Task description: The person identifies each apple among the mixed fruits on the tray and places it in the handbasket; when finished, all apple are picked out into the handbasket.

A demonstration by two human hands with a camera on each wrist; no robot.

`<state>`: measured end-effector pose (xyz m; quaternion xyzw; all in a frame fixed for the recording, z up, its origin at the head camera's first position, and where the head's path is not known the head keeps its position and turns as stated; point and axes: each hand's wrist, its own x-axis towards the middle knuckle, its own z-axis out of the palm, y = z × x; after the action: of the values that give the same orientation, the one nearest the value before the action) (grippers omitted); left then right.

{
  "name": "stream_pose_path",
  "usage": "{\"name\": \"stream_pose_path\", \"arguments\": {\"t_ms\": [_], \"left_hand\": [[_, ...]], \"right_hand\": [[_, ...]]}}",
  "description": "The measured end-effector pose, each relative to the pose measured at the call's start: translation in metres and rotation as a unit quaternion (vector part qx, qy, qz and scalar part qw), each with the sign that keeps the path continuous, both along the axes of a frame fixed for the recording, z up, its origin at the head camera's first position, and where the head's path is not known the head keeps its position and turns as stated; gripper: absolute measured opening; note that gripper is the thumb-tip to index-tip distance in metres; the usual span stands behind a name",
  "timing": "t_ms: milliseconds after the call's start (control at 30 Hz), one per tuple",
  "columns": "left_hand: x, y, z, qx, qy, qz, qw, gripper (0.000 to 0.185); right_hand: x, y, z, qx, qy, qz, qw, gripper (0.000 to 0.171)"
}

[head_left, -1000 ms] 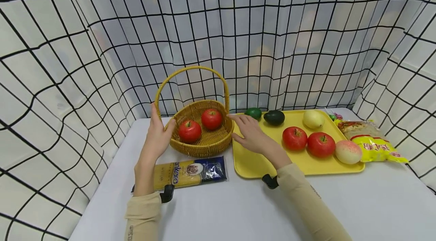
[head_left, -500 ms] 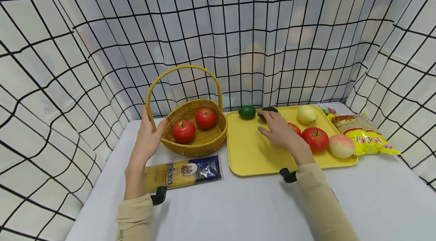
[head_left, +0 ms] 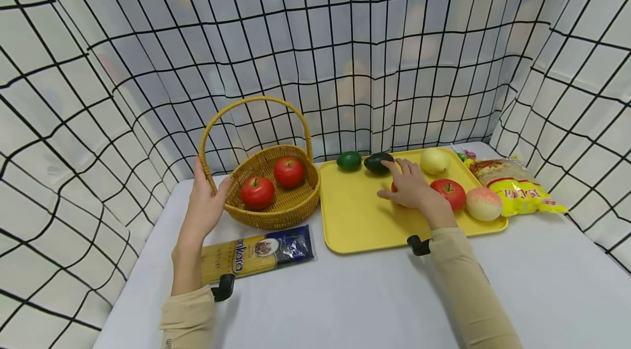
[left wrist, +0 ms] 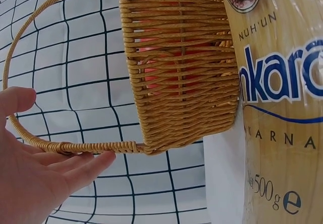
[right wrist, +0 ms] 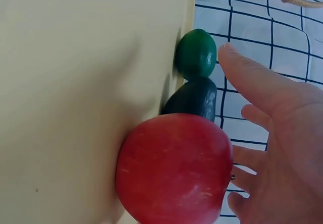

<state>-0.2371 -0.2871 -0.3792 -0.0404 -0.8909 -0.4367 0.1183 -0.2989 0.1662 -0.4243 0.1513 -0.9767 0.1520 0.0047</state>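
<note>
A person's right hand (head_left: 411,190) hovers over a red apple (right wrist: 174,166) on the yellow tray (head_left: 360,223), fingers (right wrist: 252,82) spread and relaxed, the apple just under the palm but not gripped. Beyond the fingertips lie a dark avocado (head_left: 378,162) and a green lime (head_left: 349,160). The left hand (head_left: 204,204) rests its straight fingers (left wrist: 83,166) against the wicker basket (head_left: 291,209) handle, the basket holding two apples on the surface (head_left: 345,299).
</note>
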Motion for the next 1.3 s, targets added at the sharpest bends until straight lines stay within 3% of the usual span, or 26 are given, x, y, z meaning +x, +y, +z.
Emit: {"name": "stream_pose_path", "arguments": {"t_ms": [533,767,1300], "left_hand": [[-0.001,0.002,-0.001,-0.001,-0.008,0.002,1.0,0.09],[0.001,0.0,-0.001,-0.008,-0.011,0.008,0.9999,0.09],[-0.001,0.001,0.0,-0.008,-0.003,0.006,0.9999,0.09]], "right_hand": [[-0.001,0.01,-0.013,-0.001,-0.039,-0.026,0.999,0.083],[-0.001,0.008,-0.012,0.021,-0.041,-0.021,0.999,0.082],[0.004,0.008,0.001,0.05,-0.103,-0.028,0.993,0.076]]}}
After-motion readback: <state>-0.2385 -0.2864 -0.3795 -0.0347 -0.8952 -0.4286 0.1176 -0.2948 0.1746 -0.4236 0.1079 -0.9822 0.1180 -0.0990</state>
